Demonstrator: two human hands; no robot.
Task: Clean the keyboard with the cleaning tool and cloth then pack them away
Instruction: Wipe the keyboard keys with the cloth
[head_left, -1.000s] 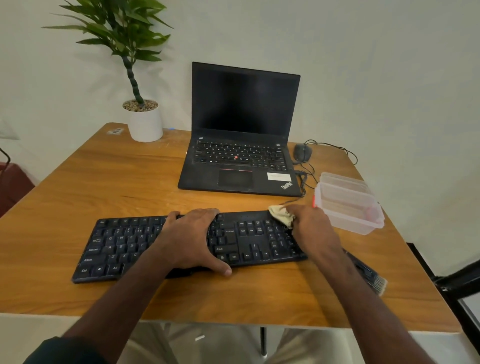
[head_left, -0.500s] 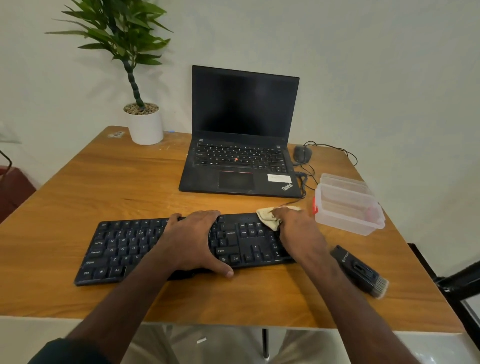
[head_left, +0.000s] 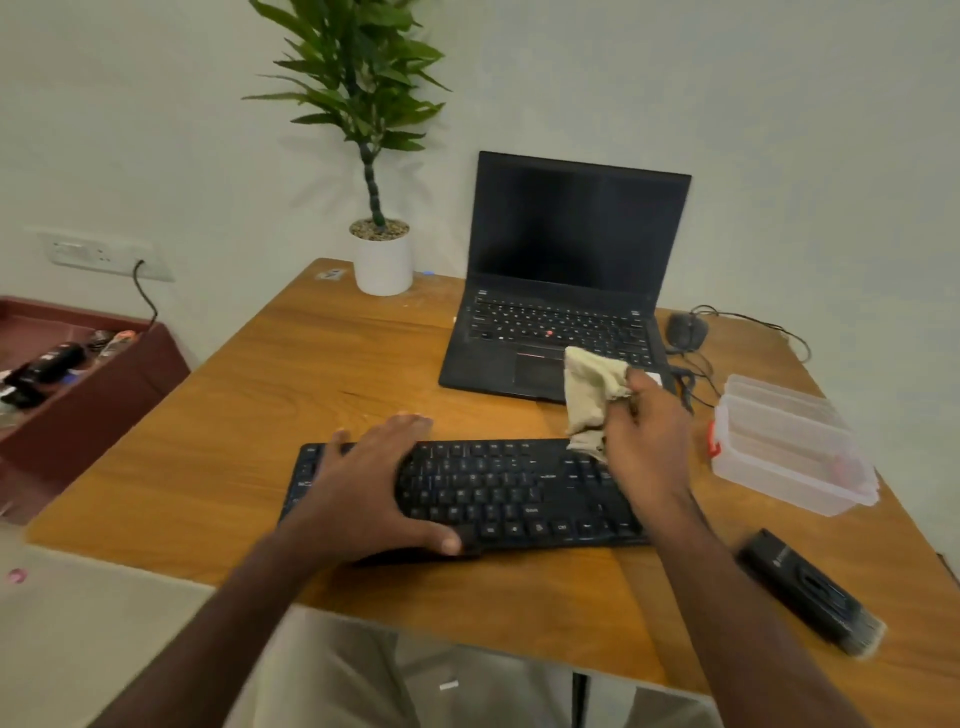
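Two hands are over the keyboard (head_left: 493, 493), which lies flat near the front edge of the table (head_left: 260, 415). I see the left hand (head_left: 371, 486) resting palm-down on the keyboard's left half, fingers spread and fairly straight, thumb hooked over the near edge. The right hand (head_left: 647, 441) is raised above the keyboard's right end, fingers curled around the cloth (head_left: 589, 400), which hangs bunched with its lower end at the keyboard's far right corner. The tool (head_left: 808, 590) lies on the table right of the keyboard, apart from it, bristle end toward the front edge. The box (head_left: 789, 447) sits open near the table's right side, beyond the tool. Behind the keyboard stands an open laptop (head_left: 566, 280) with a dark screen; a mouse (head_left: 685, 330) lies to its right and a potted plant (head_left: 382, 254) to its left.
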